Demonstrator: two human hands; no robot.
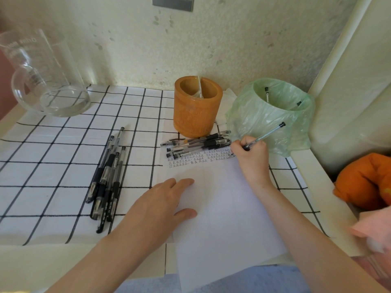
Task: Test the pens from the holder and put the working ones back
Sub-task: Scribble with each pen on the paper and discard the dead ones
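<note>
My right hand [250,152] grips a clear pen [267,134] in a writing hold, its tip down at the top right of the white paper [222,208], beside rows of small written marks [198,159]. Flat on the paper's left part lies my left hand [167,199], fingers straight. An orange-brown pen holder [197,108] stands behind the paper. Several pens [198,144] lie in a heap at its foot. A second group of several black-grip pens [106,178] lies on the checked cloth to the left.
A small bin lined with a green bag [273,117] stands right of the holder, with pens inside. A glass jug [42,70] sits at the back left. The black-and-white checked cloth [53,155] covers the table. An orange cushion [366,180] lies at the right edge.
</note>
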